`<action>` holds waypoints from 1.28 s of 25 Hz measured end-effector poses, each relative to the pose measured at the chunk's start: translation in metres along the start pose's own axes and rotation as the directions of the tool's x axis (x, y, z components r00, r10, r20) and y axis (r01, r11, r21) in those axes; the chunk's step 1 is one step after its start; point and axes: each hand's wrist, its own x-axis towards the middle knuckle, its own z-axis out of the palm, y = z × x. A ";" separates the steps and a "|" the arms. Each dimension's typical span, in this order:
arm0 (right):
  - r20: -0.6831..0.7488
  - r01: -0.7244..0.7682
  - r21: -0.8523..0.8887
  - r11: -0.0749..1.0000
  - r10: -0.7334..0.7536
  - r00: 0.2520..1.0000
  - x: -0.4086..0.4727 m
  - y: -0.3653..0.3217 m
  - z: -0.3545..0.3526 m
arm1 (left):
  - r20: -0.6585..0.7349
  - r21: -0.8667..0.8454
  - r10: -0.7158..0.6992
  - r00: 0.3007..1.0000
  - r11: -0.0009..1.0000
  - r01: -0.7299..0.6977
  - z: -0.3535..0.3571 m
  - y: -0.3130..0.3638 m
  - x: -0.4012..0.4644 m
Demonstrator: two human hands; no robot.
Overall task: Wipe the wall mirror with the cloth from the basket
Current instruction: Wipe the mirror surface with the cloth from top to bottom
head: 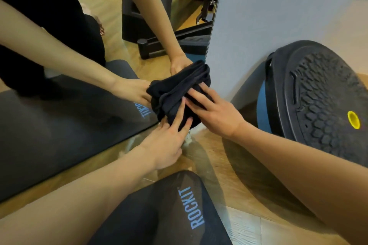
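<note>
A: Where does the cloth (pixel 180 93) sit?

B: Bunched against the wall mirror (pixel 69 95), low down, close to the mirror's right-hand edge and just above where the glass meets the floor (pixel 235 181). It is one dark cloth; the mirror doubles it, so the wad reads as cloth and reflection pressed together.

A: And the hands?

B: Two of them, both on the cloth. The left hand (pixel 169 143) comes up from below the cloth with fingers spread and nearly straight, fingertips pressing into its lower part. The right hand (pixel 215 109) lies on the cloth from the side away from the mirror's middle, fingers long and spread flat over the folds. Neither is curled round it; both push it onto the glass. Two mirrored forearms meet the cloth from the far side.

A: How much room is there around the mirror's edge?

B: Tight. Just past the right-hand edge a grey wall panel (pixel 278 16) begins, and near the mirror's lower corner stands one round black balance trainer (pixel 322 101), tilted up, knobbly face outward, one yellow plug on it. The right forearm passes just in front of it. Toward the mirror's middle the glass lies open and unobstructed.

A: What lies below the mirror?

B: One dark exercise mat (pixel 163 215) lettered ROCKIT on the wooden floor, its near end close to the mirror's bottom edge, with a strip of bare floor between. The mirror shows its reversed twin
</note>
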 end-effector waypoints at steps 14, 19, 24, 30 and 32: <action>0.177 -0.291 0.179 0.940 0.260 0.949 -0.050 -0.073 0.101 | 0.178 0.387 -0.210 0.961 0.913 0.128 0.116 0.010 0.005; 0.394 -0.418 0.275 0.866 0.295 0.871 -0.056 -0.121 0.115 | 0.196 0.411 -0.229 0.953 0.902 0.132 0.138 0.002 -0.020; 0.135 -0.630 0.504 0.590 0.667 0.733 -0.036 -0.143 0.104 | 0.074 0.388 -0.165 0.983 0.913 0.124 0.126 -0.015 -0.041; 0.268 -0.778 0.484 0.400 0.779 0.567 -0.018 -0.191 0.117 | 0.048 0.335 -0.146 0.988 0.934 0.122 0.120 -0.018 -0.035; 0.234 -0.805 0.430 0.409 0.810 0.537 -0.014 -0.195 0.129 | 0.034 0.375 -0.130 0.991 0.921 0.108 0.124 -0.019 -0.035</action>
